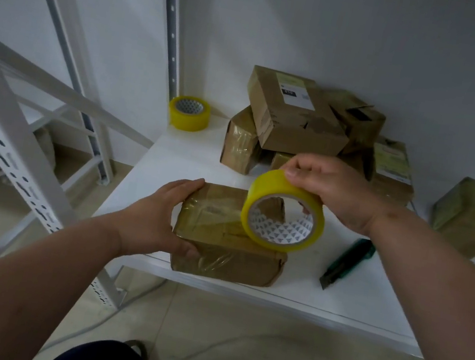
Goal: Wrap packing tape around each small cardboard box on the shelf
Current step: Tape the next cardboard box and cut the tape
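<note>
At the far left, white perforated steel shelving uprights (20,172) are slanting across the view. Further in, a spare yellow roll of packing tape (189,113) is lying flat in the back left corner of the white shelf (335,303), beside the wall.

The left hand (157,218) is gripping the left side of a small brown cardboard box already glossy with tape (220,239): its fingers are curling over the far left top edge and its thumb is pressing the near left corner. This box is sitting at the front edge of the shelf, directly between the two hands.

Just right of that, the right hand (332,189) is pinching a yellow roll of packing tape with a white triangle-patterned core (284,211), thumb on the outer rim and fingers curled behind it. The roll is standing on edge, tilted, with its lower rim touching the top right of the box.

Behind the hands, a pile of brown cardboard boxes (301,127) is leaning against the back wall. The topmost one is carrying a white shipping label with a black patch; its writing is too small to read. Another label on a box at the right of the pile is equally illegible.

A green utility knife (348,262) is lying on the shelf right of the held box, under the right forearm. At the far right, a single tape-wrapped cardboard box (472,216) is standing apart.
</note>
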`<state>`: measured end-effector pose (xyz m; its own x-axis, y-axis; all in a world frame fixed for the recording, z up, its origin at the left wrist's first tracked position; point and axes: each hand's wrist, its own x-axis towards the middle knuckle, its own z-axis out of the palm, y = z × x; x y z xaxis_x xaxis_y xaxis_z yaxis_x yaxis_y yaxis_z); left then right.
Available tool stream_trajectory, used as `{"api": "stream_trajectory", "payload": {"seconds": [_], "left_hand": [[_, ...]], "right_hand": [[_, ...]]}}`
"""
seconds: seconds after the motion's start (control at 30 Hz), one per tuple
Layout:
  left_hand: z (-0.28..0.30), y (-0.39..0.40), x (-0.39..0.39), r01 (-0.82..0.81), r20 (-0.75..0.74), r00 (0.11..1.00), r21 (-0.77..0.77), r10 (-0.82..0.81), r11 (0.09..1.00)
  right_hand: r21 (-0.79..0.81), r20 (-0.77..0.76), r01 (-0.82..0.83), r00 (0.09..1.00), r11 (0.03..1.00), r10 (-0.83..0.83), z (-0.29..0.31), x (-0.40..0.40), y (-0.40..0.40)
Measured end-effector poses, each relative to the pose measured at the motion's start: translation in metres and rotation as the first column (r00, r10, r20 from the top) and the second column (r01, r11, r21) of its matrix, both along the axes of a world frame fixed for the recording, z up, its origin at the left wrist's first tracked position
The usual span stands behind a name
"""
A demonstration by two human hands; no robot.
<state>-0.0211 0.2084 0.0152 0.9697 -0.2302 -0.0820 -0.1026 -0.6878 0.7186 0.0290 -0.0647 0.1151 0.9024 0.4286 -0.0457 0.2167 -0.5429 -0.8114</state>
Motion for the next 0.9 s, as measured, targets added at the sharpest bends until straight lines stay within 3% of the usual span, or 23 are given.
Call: {"api": "stream_trajectory", "payload": {"seconds": [0.17, 0.27, 0.43, 0.5, 0.57, 0.67, 0.7, 0.8, 0.9], "left_hand": [[-0.001, 0.006, -0.001, -0.004, 0.005, 1.000, 0.068, 0.003, 0.998], [-0.002, 0.008, -0.001, -0.020, -0.002, 1.000, 0.055, 0.020, 0.998], [-0.003, 0.007, 0.000, -0.009, -0.012, 1.000, 0.058, 0.010, 0.998], [0.001, 0.006, 0.001, 0.034, -0.043, 0.999, 0.152, -0.028, 0.988], [0.006, 0.000, 0.002, 0.072, -0.039, 0.997, 0.364, -0.062, 0.929], [0.011, -0.020, 0.000, 0.045, 0.141, 0.975, 0.624, -0.169, 0.780], [0.010, -0.026, -0.002, 0.063, 0.175, 0.957, 0.657, -0.233, 0.751], [0.004, -0.033, -0.007, 0.126, 0.124, 0.945, 0.715, -0.302, 0.687], [0.004, -0.029, -0.008, 0.117, 0.104, 0.950, 0.753, -0.293, 0.647]], "right_hand": [[-0.309, 0.155, 0.039, 0.988, 0.950, 0.010, 0.012, 0.011, -0.022], [-0.470, 0.160, 0.045, 0.987, 0.882, 0.035, 0.002, 0.015, -0.037], [-0.609, 0.125, 0.029, 0.990, 0.792, 0.060, -0.042, 0.016, -0.038], [-0.592, 0.122, 0.030, 0.991, 0.805, 0.053, -0.060, 0.015, -0.038], [-0.571, 0.135, 0.048, 0.990, 0.820, 0.036, -0.069, 0.015, -0.036], [-0.687, 0.265, 0.112, 0.959, 0.718, 0.104, -0.067, 0.012, -0.029], [-0.690, 0.333, 0.146, 0.934, 0.709, 0.132, -0.066, 0.007, -0.023], [-0.563, 0.465, 0.118, 0.864, 0.818, 0.195, -0.075, -0.028, 0.007], [-0.683, 0.408, 0.005, 0.832, 0.730, 0.376, -0.091, -0.055, 0.032]]}}
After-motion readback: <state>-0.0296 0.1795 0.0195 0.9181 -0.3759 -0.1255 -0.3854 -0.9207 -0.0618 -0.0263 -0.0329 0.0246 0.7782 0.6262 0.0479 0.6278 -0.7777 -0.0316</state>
